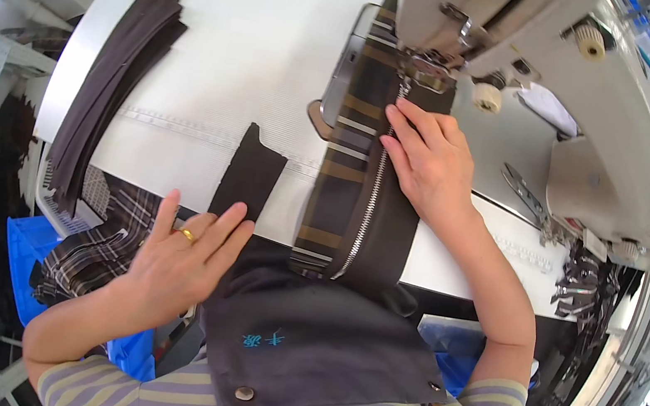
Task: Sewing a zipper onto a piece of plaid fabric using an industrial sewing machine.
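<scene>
Under the presser foot (429, 71) of a sewing machine lies a long fabric panel. It has a striped plaid strip (322, 194), a silver-toothed zipper (365, 217) and a plain dark strip (391, 238) side by side. My right hand (436, 165) rests on the panel just below the foot, thumb and fingertips bent against the zipper. To the left, my left hand (187, 254) is open with fingers apart. Its fingertips reach the lower end of a small dark fabric piece (252, 171) on the table; whether they press on it I cannot tell.
A stack of dark strips (111, 87) lies on the white table (222, 45) at the left. Plaid cloth (104, 246) hangs over a blue crate (25, 242) below. Right of the panel are scissors (524, 191) beside the machine's body (615, 171). A ruler scale (177, 126) crosses the table.
</scene>
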Demonstrator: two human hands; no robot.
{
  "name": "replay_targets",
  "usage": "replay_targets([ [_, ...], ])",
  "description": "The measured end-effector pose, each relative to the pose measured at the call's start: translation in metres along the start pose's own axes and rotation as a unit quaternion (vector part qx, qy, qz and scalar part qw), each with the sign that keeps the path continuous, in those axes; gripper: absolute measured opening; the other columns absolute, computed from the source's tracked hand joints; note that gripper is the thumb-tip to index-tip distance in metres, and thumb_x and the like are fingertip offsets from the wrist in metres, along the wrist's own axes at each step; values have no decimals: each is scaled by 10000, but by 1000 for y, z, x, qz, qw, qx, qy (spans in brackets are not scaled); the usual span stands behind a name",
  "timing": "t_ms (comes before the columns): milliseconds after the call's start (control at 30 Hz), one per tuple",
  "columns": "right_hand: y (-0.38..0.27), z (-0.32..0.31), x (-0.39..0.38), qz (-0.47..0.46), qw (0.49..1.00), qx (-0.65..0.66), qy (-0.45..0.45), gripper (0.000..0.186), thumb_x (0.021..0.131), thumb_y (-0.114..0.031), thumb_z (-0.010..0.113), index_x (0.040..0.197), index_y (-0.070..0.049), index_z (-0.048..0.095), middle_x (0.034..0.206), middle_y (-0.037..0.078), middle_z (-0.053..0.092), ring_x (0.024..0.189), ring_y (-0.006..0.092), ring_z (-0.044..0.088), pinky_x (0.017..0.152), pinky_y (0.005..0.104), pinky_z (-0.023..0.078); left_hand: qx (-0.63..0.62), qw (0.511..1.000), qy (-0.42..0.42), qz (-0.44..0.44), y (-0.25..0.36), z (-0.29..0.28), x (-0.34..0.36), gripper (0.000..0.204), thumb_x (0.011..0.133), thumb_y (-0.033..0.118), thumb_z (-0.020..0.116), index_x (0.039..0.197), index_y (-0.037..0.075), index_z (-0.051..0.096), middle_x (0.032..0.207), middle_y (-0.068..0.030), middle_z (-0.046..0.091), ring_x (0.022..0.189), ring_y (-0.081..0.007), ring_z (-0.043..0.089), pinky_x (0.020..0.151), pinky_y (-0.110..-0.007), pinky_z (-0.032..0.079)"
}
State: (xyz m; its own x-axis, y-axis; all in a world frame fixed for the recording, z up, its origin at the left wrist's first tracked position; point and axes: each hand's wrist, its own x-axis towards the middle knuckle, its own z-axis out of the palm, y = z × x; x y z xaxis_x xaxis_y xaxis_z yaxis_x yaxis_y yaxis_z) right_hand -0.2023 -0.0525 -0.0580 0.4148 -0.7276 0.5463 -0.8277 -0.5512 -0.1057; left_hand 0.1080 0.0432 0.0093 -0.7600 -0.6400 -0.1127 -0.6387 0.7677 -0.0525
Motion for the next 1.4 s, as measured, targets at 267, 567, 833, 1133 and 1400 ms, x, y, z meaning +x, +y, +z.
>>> replay_targets([
  [267, 2, 2, -4, -2, 1000, 10, 13, 315, 781, -210, 736, 1051, -54, 688, 1113, 23, 627, 915, 195, 563, 737, 327, 487, -111, 990, 13, 83, -58, 42, 40, 666, 773, 15, 585, 1410, 143, 437, 1525, -110, 348, 1394, -278, 355, 1066, -551, 324],
  [567, 0, -2, -5, 22, 1000, 6, -16, 354, 781, -206, 733, 1099, -67, 667, 1126, 41, 613, 956, 224, 569, 770, 348, 491, -159, 948, 263, 78, -45, 16, 145, 419, 768, 74, 565, 1179, 36, 636, 1297, -83, 592, 1183, -226, 568, 1061, -458, 352],
  [833, 1, 0, -3, 28, 999, 30, 6, 324, 763, -216, 732, 1020, -34, 657, 1103, 39, 615, 952, 207, 560, 746, 326, 486, -71, 945, 295, 120, -57, 43, 199, 394, 766, 72, 581, 1154, 55, 648, 1202, -48, 611, 1075, -195, 581, 1051, -487, 364],
  [1133, 8, 3, -5, 15, 999, 43, 14, 277, 751, -119, 692, 1008, -23, 653, 1099, 41, 619, 926, 208, 556, 720, 333, 479, -127, 940, 290, 124, -58, 46, 206, 373, 760, 65, 588, 1125, 63, 664, 1173, -42, 616, 1080, -191, 584, 1068, -536, 321],
  [1400, 8, 2, -4, 16, 999, 46, 8, 272, 751, -119, 685, 1003, -22, 651, 1073, 37, 615, 917, 204, 550, 722, 330, 469, -117, 946, 280, 111, -62, 48, 209, 362, 773, 64, 583, 1124, 62, 670, 1200, -37, 611, 1084, -195, 584, 1082, -540, 293],
])
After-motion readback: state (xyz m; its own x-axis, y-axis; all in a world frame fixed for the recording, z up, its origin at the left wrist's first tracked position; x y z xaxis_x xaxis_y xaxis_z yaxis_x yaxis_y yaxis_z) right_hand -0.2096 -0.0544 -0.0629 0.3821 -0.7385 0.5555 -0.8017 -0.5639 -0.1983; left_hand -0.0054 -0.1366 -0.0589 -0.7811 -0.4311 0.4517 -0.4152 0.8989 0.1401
